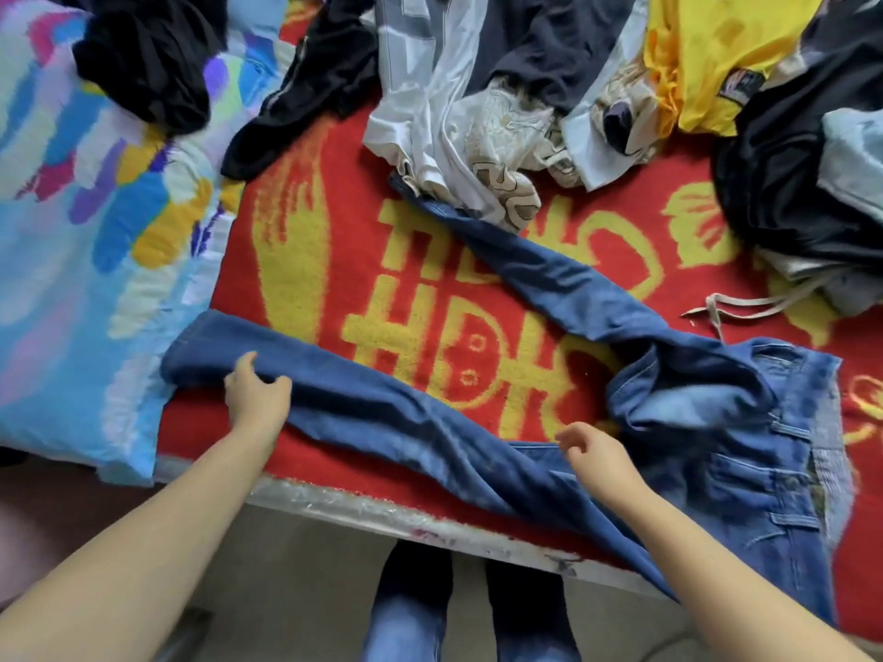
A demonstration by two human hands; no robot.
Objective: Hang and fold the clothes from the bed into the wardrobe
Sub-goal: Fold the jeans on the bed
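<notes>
A pair of blue jeans [693,422] lies spread on the red and yellow blanket [334,260], waist at the right, one leg along the bed's front edge and the other angled toward the back. My left hand [255,394] pinches the near leg close to its hem. My right hand [597,458] hovers over the upper part of that leg with fingers loosely curled, holding nothing.
A pile of clothes runs along the back: black garments [153,59], a white and grey piece [430,88], a yellow shirt [707,54], dark clothes [802,174] at right. A multicoloured pillow [71,241] lies at left. The bed's front edge [382,513] is just before my legs.
</notes>
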